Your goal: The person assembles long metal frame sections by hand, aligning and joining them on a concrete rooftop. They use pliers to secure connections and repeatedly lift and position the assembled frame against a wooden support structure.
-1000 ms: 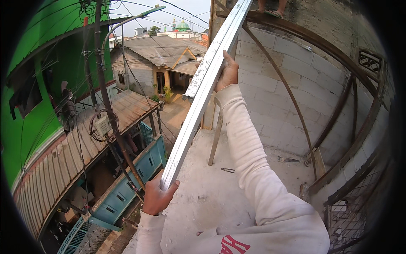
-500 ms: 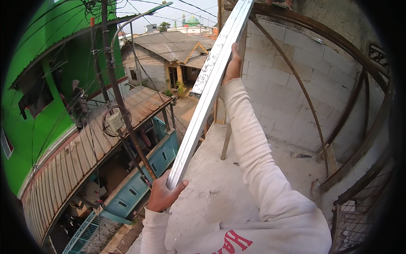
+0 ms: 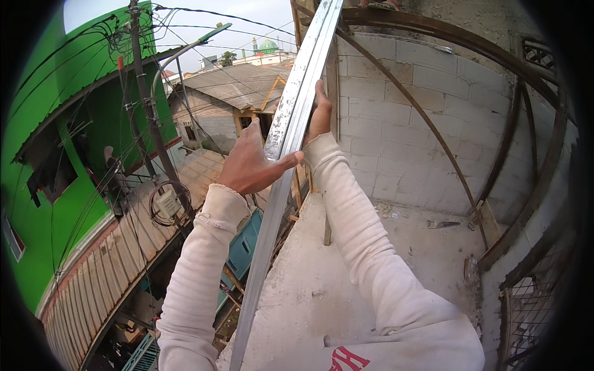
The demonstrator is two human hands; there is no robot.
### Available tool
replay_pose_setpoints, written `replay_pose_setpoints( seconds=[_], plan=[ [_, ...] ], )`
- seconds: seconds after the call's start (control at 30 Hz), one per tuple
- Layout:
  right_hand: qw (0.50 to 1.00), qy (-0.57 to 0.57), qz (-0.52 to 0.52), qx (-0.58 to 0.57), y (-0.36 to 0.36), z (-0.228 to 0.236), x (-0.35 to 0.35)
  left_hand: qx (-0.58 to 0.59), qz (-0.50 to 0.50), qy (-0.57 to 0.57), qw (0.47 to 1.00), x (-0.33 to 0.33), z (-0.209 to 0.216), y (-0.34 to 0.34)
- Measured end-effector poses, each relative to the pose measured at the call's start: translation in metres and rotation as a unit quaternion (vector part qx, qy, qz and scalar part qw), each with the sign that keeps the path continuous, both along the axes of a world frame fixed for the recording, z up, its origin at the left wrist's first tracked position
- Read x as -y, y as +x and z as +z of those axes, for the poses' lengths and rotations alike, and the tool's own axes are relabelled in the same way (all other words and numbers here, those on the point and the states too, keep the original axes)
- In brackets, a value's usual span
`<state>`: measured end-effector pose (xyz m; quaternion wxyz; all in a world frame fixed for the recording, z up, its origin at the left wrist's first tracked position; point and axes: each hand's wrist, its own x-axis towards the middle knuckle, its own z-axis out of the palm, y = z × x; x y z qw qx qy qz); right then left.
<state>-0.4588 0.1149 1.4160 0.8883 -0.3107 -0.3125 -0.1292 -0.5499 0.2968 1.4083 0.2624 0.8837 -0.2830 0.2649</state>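
Long silvery metal channels point(image 3: 268, 238) run slanting from the lower edge up past the top of the view. A shorter speckled length point(image 3: 286, 120) lies along a longer one and ends by my left hand. My right hand point(image 3: 320, 116) is closed round the metal from its right side, thumb pointing up. Farther down on the left side, my left hand point(image 3: 250, 162) has its thumb laid across the front of the channel. Its forefinger stretches up, apart from the metal; the other fingers are mostly hidden.
A pale concrete slab point(image 3: 309, 297) lies below me, with a drop to the street on its left. Brown curved beams point(image 3: 451, 40) cross before a block wall point(image 3: 402, 123). Overhead wires, a pole point(image 3: 145, 93), a corrugated roof point(image 3: 117, 247) and a green house point(image 3: 37, 117) are left.
My left hand has left the lower end of the metal and come up close below my right hand. The channel's lower end has shifted down, out of view.
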Motion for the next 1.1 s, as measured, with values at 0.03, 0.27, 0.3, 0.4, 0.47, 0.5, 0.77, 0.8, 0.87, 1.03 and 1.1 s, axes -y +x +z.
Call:
replay_pose_setpoints(
  seconds=[0.03, 0.27, 0.3, 0.4, 0.47, 0.5, 0.77, 0.8, 0.87, 1.03, 1.1],
  plan=[
    [1.0, 0.005, 0.003, -0.002, 0.001, -0.003, 0.007, -0.071, -0.048, 0.023, 0.996, 0.014, 0.016, 0.008],
    [0.998, -0.035, -0.003, -0.048, -0.007, -0.009, 0.026, -0.166, -0.011, 0.023, 0.986, 0.058, 0.003, 0.039],
    [0.998, -0.036, 0.015, -0.049, -0.012, -0.007, 0.027, -0.158, -0.01, 0.006, 0.987, 0.058, 0.001, 0.039],
    [0.997, -0.036, 0.021, -0.061, -0.017, -0.008, 0.033, -0.163, 0.005, -0.008, 0.987, 0.069, 0.001, 0.03],
    [0.996, -0.032, 0.025, -0.078, -0.015, -0.009, 0.031, -0.166, 0.015, -0.009, 0.986, 0.068, 0.0, 0.031],
    [0.995, -0.028, 0.031, -0.092, -0.012, -0.012, 0.03, -0.162, 0.008, -0.016, 0.987, 0.065, -0.009, 0.041],
    [0.997, -0.027, -0.016, -0.069, 0.008, -0.024, 0.038, -0.173, -0.018, -0.073, 0.982, 0.068, -0.018, 0.038],
    [0.995, -0.032, -0.072, -0.06, 0.019, -0.027, 0.04, -0.164, -0.018, -0.066, 0.984, 0.07, -0.017, 0.039],
    [0.982, -0.044, -0.177, -0.057, 0.041, -0.04, 0.045, -0.161, -0.017, -0.058, 0.985, 0.074, -0.02, 0.041],
    [0.986, 0.001, -0.156, -0.056, 0.008, -0.026, 0.05, -0.251, -0.121, -0.14, 0.95, 0.065, -0.017, 0.06],
    [0.985, -0.013, -0.154, -0.075, 0.01, -0.026, 0.042, -0.304, -0.07, -0.119, 0.942, 0.044, -0.009, 0.066]
  ],
)
